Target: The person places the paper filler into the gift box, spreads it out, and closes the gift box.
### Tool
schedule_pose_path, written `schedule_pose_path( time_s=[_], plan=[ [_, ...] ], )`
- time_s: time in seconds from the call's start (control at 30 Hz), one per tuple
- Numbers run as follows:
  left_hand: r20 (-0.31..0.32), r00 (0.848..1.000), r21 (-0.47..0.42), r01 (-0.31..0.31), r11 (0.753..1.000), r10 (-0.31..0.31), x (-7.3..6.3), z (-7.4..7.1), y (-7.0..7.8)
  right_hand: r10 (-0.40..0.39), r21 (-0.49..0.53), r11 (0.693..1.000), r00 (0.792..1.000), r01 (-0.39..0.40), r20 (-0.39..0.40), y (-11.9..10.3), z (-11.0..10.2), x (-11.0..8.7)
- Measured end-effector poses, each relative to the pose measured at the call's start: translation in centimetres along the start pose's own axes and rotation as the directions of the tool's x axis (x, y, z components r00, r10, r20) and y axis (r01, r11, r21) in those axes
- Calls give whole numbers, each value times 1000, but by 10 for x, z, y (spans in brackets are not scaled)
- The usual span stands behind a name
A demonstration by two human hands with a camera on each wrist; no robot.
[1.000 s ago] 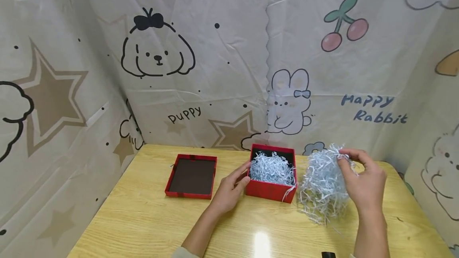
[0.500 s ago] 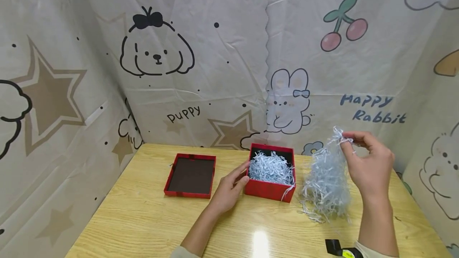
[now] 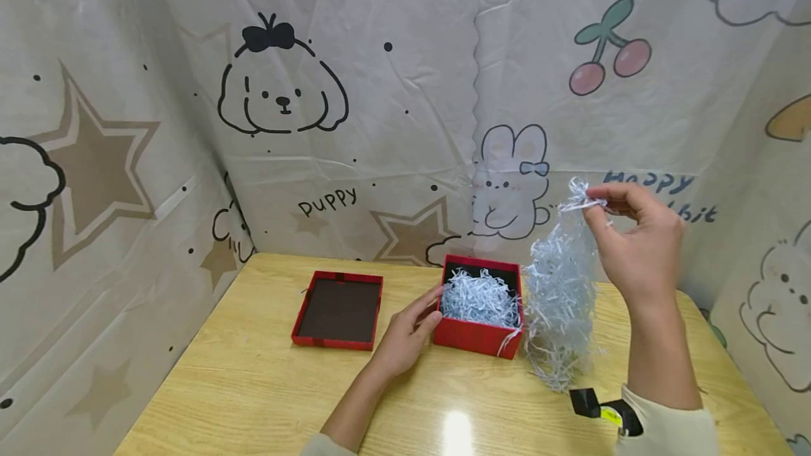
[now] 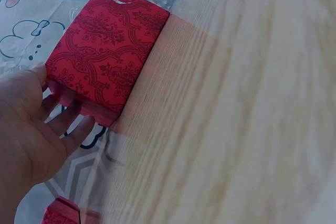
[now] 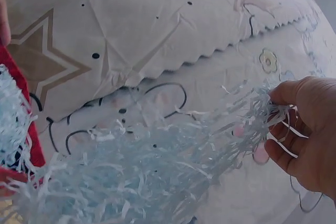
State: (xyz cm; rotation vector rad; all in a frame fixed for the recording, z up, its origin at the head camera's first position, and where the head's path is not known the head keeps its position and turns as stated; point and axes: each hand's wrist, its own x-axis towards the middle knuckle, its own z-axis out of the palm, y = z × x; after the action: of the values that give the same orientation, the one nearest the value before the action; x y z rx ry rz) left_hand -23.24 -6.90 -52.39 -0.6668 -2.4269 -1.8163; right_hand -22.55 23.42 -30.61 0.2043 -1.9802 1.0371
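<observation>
A red patterned box point(image 3: 478, 340) stands uncovered on the table, filled with pale blue shredded paper point(image 3: 478, 295). My left hand point(image 3: 403, 336) rests against its left side; in the left wrist view the fingers point(image 4: 67, 119) lie fairly straight along that wall. To the right of the box, my right hand point(image 3: 640, 238) is raised and pinches the top of a long clump of shredded paper point(image 3: 560, 287) between thumb and fingertips. The clump hangs down in a stretched column, its lower end close over the table. In the right wrist view, loose strands point(image 5: 286, 124) poke out around the fingers.
The box's red lid point(image 3: 338, 310) lies with its dark inside up, left of the box. A black strap with a yellow label point(image 3: 610, 415) shows at the right wrist. Printed cloth point(image 3: 405, 90) hangs behind the wooden table point(image 3: 253, 385).
My right hand has risen and drawn the shredded paper upward, stretching a bunched heap into a tall hanging clump. The left hand, box and lid have stayed put.
</observation>
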Motion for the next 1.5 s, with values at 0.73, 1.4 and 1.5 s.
schedule_pose_path(
  time_s=[0.73,1.4,1.5],
  plan=[
    [14,1000,13,-13,1000,13,1,-2,-1,-34,309,951,997,13,64,-54,63,38],
    [14,1000,14,1,1000,-1,2,-1,-4,216,96,959,905,-268,367,36,77,-45],
    [17,1000,16,-5,1000,4,2,-1,-4,269,67,942,859,-329,436,48,76,-60]
  ],
)
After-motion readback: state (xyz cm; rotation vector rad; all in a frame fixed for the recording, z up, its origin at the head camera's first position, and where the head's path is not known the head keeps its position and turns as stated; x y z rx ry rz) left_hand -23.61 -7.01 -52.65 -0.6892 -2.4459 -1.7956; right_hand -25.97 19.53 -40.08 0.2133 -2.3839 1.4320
